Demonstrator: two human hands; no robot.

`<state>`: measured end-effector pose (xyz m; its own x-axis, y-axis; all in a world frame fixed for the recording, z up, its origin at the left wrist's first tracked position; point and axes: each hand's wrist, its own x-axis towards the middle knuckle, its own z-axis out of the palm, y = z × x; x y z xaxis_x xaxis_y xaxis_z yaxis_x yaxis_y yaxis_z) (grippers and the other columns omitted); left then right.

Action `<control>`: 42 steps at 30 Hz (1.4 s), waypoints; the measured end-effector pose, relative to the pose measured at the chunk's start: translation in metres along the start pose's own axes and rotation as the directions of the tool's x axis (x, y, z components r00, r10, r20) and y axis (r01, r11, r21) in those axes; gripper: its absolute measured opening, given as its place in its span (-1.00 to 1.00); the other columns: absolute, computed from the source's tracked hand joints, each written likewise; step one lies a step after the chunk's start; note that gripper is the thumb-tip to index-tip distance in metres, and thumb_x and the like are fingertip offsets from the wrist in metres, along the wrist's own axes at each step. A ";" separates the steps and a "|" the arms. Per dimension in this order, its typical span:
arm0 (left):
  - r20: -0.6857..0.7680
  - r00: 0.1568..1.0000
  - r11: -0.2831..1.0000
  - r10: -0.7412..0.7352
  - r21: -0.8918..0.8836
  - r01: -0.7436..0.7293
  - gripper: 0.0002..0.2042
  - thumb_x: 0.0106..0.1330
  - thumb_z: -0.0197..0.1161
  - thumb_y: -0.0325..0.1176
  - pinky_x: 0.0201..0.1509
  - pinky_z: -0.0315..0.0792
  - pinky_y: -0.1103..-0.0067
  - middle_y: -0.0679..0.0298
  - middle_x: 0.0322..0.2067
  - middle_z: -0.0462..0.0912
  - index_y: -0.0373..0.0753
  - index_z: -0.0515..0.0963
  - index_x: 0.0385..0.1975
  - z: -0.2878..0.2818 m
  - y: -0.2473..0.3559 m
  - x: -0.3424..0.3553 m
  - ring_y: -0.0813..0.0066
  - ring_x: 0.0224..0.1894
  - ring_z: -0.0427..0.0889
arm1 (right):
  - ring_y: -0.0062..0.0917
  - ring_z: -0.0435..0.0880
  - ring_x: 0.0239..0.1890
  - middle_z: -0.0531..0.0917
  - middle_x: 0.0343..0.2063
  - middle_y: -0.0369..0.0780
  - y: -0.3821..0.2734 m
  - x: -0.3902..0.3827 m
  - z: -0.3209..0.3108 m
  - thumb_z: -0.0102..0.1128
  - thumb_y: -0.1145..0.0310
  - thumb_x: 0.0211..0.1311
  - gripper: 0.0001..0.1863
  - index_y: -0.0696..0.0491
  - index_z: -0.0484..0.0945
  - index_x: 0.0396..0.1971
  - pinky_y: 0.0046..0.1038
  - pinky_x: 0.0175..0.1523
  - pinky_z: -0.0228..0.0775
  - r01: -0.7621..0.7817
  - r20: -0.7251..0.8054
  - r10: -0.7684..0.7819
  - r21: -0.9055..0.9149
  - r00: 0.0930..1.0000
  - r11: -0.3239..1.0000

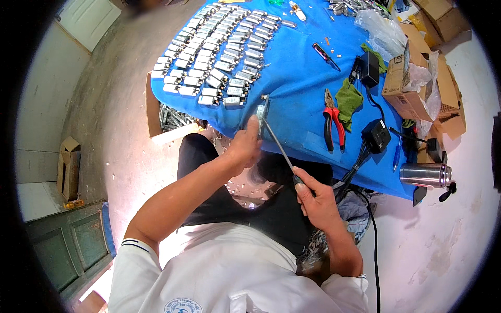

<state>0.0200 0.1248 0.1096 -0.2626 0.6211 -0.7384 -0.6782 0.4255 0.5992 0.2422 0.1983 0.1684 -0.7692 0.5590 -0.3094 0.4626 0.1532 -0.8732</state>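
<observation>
Shirt (229,266); left hand (245,147) clamps metal part (261,109), right hand (317,202) slim tool (279,146); blue cloth (300,115) edge close, open room rightward.

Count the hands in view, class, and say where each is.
2: the left hand at the blue cloth's near edge, holding a metal part; the right hand lower and rightward, gripping a thin tool.

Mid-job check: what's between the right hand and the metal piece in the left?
In the head view, a slim tool shaft runs from the right hand toward the metal piece in the left hand; whether its tip touches is unclear.
</observation>
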 end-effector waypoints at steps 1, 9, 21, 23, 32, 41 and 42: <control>-0.005 1.000 1.000 0.002 0.000 -0.002 -0.39 0.32 -0.24 0.35 -0.73 -0.09 0.60 0.44 -0.72 0.11 -0.13 0.23 -0.66 0.000 0.001 0.000 0.61 -0.75 0.11 | -0.70 0.42 -0.65 0.52 -0.58 -0.31 -0.002 0.002 -0.003 0.09 0.29 0.35 -0.60 0.05 0.46 0.15 -0.65 -0.52 0.24 -0.120 0.058 0.112 0.158 0.992 0.980; -0.031 0.999 0.999 -0.034 -0.023 0.033 -0.36 0.19 -0.18 0.48 -0.71 -0.23 0.64 0.51 -0.76 0.02 -0.04 0.14 -0.70 0.001 0.001 -0.001 0.67 -0.77 -0.08 | -0.74 0.38 -0.66 0.53 -0.56 -0.30 0.021 -0.001 0.013 0.10 0.31 0.32 -0.52 0.04 0.37 0.23 -0.69 -0.54 0.22 -0.078 -0.001 0.078 0.115 0.997 0.990; 0.011 1.000 0.999 -0.028 0.019 0.027 -0.38 0.21 -0.13 0.44 -0.71 -0.25 0.64 0.53 -0.77 0.01 -0.04 0.14 -0.71 -0.002 -0.001 0.004 0.68 -0.78 -0.10 | -0.43 0.62 -0.26 0.58 -0.27 -0.09 0.021 -0.018 0.030 0.22 0.37 0.09 -0.28 0.08 0.21 0.30 -0.44 -0.26 0.54 -0.232 0.195 0.140 0.912 0.971 0.339; -0.011 1.000 0.999 0.000 0.047 0.001 -0.37 0.21 -0.13 0.45 -0.72 -0.24 0.63 0.53 -0.77 0.01 -0.04 0.15 -0.71 -0.005 -0.003 0.005 0.67 -0.78 -0.09 | -0.52 0.60 -0.43 0.57 -0.30 -0.11 0.015 -0.019 0.032 0.16 0.41 0.19 -0.34 0.05 0.20 0.31 -0.55 -0.50 0.45 -0.274 0.220 0.174 0.868 0.960 0.415; -0.091 0.991 0.991 0.099 0.103 -0.090 -0.35 0.21 -0.19 0.46 -0.72 -0.19 0.63 0.51 -0.77 0.05 -0.08 0.21 -0.69 0.002 -0.009 0.007 0.67 -0.79 -0.05 | -0.67 0.56 -0.46 0.62 -0.31 -0.17 0.006 -0.018 0.034 0.10 0.41 0.29 -0.52 0.11 0.37 0.21 -0.66 -0.37 0.38 0.060 -0.074 -0.060 0.001 0.995 0.998; -0.096 0.993 0.996 0.063 0.067 -0.056 -0.35 0.24 -0.24 0.45 -0.71 -0.20 0.61 0.50 -0.78 0.05 -0.08 0.21 -0.69 0.006 -0.004 0.000 0.66 -0.78 -0.04 | -0.34 0.66 -0.13 0.64 -0.14 -0.02 -0.001 -0.012 0.027 0.13 0.49 0.20 -0.52 0.12 0.41 0.16 -0.48 -0.03 0.43 0.186 -0.101 -0.218 -0.259 0.971 0.948; -0.095 0.994 0.997 0.059 0.058 -0.054 -0.35 0.24 -0.25 0.45 -0.71 -0.20 0.61 0.50 -0.78 0.05 -0.08 0.21 -0.69 0.006 -0.004 0.000 0.66 -0.78 -0.04 | -0.30 0.66 -0.19 0.63 -0.19 -0.02 -0.003 -0.013 0.027 0.13 0.50 0.19 -0.52 0.10 0.41 0.16 -0.47 -0.07 0.44 0.164 -0.095 -0.202 -0.311 0.975 0.936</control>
<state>0.0271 0.1274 0.1089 -0.3663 0.5797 -0.7279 -0.6223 0.4290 0.6548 0.2384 0.1687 0.1646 -0.8014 0.5915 -0.0893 0.4442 0.4884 -0.7510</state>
